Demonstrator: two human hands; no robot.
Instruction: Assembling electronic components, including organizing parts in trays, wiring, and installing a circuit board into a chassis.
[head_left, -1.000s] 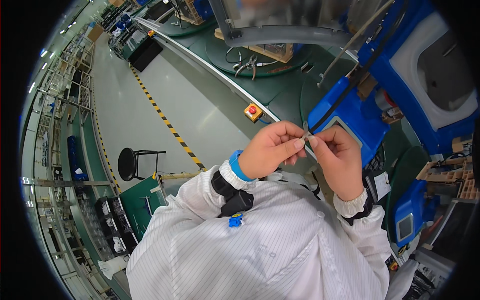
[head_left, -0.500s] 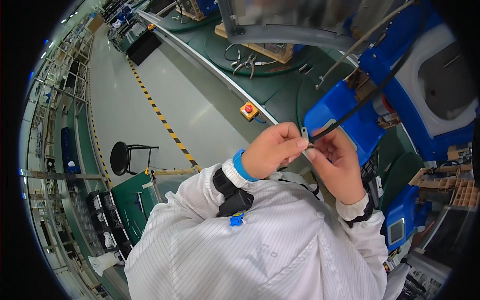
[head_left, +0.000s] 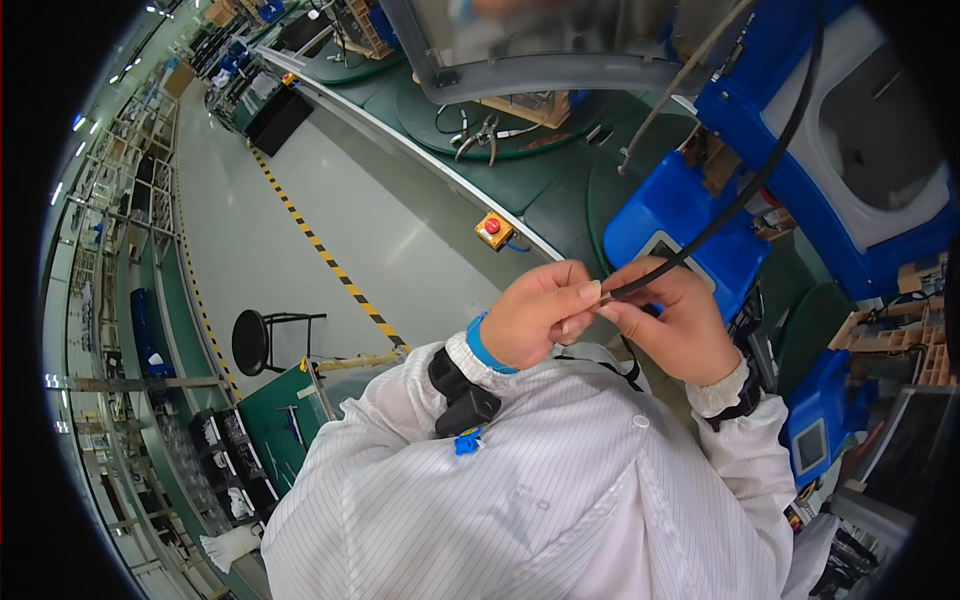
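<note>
Any writing is too small for reading; before your chest, your left hand (head_left: 537, 318) pinches the black cable (head_left: 690, 249) at its end; your right hand (head_left: 678, 322) curls beside, its grip I cannot tell.

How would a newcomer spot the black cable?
Find the big blue-and-white housing at upper right. The cable curves down in front of it to the right hand. Unlike the nearby tan rod, it is black and strongly bowed.

You are in a factory workshop, long green workbench (head_left: 520, 186), pliers (head_left: 482, 137) on it, big red button (head_left: 492, 227), striped floor tape (head_left: 317, 246), packed shelves (head_left: 150, 383) on your left
</note>
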